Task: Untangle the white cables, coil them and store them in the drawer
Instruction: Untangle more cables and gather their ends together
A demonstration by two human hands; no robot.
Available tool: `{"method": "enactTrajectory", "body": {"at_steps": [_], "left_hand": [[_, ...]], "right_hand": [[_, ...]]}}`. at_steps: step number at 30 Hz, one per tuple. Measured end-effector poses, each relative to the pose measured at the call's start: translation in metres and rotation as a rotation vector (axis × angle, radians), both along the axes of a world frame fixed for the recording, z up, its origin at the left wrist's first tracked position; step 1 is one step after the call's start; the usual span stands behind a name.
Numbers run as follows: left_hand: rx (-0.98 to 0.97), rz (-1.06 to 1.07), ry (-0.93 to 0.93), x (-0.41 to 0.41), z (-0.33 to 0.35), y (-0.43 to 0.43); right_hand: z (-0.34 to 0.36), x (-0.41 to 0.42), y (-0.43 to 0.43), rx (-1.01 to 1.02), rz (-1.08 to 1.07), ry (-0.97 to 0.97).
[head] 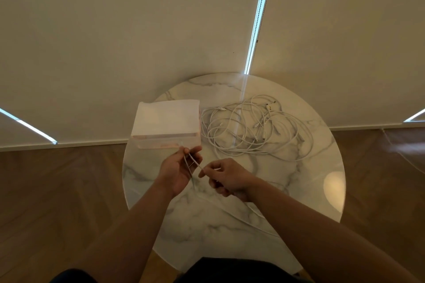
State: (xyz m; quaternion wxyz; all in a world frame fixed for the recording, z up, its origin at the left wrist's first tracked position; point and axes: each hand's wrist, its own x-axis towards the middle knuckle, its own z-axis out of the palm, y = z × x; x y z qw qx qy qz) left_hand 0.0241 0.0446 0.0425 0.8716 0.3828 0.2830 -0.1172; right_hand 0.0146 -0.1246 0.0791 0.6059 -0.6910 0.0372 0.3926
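A tangle of white cables (253, 126) lies on the far right half of the round marble table (310, 190). One white cable (192, 162) runs between my hands and trails back across the table toward me. My left hand (178, 171) pinches its end between thumb and fingers, palm turned up, just in front of the drawer box. My right hand (226, 178) grips the same cable a short way along. A translucent white drawer box (165, 122) stands at the table's left, its drawer front facing me.
Pale roller blinds (138, 30) hang behind the table with bright slits of daylight between them. Wooden floor (57, 190) surrounds the table on both sides. My dark-clothed lap (230, 271) shows at the bottom edge.
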Motion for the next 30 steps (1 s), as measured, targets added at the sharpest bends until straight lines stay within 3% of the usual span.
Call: {"method": "enactTrajectory", "body": {"at_steps": [3, 5, 11, 16, 20, 26, 30], "left_hand": [[0.001, -0.003, 0.042, -0.002, -0.004, 0.001], [0.004, 0.000, 0.105, -0.005, -0.004, 0.000], [-0.222, 0.069, 0.221, -0.002, 0.001, -0.003], [-0.316, 0.202, 0.194, 0.003, -0.001, 0.008], [-0.331, 0.237, 0.189, 0.003, -0.001, 0.011], [-0.348, 0.185, 0.112, 0.006, -0.006, 0.010], [-0.304, 0.098, 0.070, 0.005, -0.004, 0.003]], "right_hand": [[-0.002, 0.008, -0.001, 0.028, -0.185, -0.101], [0.001, 0.013, -0.004, 0.035, -0.195, -0.184], [0.000, 0.007, -0.010, -0.180, 0.233, -0.555], [-0.011, -0.002, -0.033, -0.216, 0.452, -0.508], [-0.015, -0.008, -0.046, -0.138, 0.342, -0.461], [-0.024, -0.013, -0.058, -0.253, 0.433, -0.421], [-0.028, -0.014, -0.056, -0.304, 0.357, -0.446]]}}
